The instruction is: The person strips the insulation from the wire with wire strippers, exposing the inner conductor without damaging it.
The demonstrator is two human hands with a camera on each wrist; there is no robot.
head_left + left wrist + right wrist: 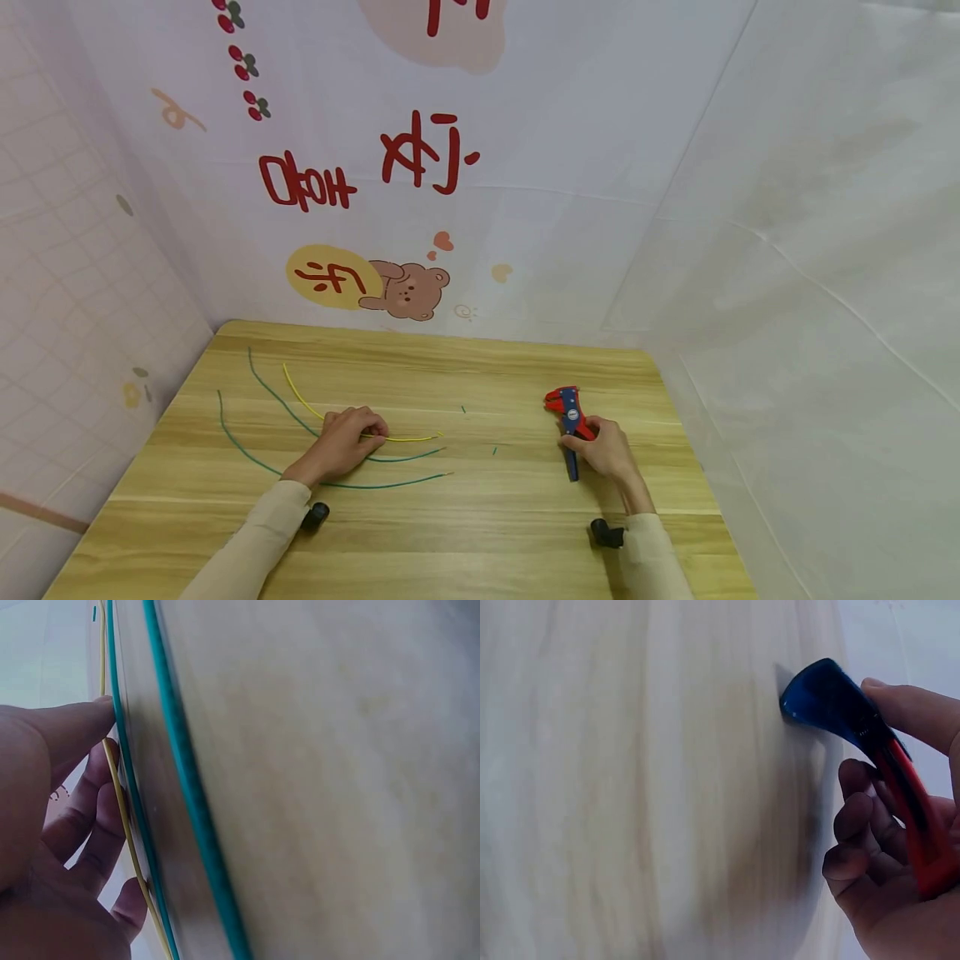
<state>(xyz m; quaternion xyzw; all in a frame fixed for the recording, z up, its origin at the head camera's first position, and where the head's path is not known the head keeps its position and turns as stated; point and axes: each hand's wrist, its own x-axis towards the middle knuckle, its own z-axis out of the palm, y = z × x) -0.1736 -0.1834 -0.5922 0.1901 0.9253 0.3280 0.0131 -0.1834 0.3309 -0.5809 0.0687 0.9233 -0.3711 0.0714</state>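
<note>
My left hand (pixel 343 442) is over the left part of the table, pinching a yellow wire (pixel 408 439) between thumb and forefinger. In the left wrist view the yellow wire (pixel 129 832) runs past the other, loosely bent fingers. Two green wires (pixel 408 457) lie curved on the table beside and below that hand, their right ends showing bare tips. On the right, my right hand (pixel 606 450) grips a blue and red wire stripper (pixel 572 415), its red jaws pointing away from me. The right wrist view shows the blue handle (pixel 825 697) under the thumb.
Two short green scraps (pixel 494 451) lie mid-table between the hands. The wooden table (pixel 450 542) meets a printed white curtain (pixel 525 208) at the back, with more curtain at both sides. A black wrist device (pixel 315 517) sits by the left sleeve, another (pixel 606 533) by the right.
</note>
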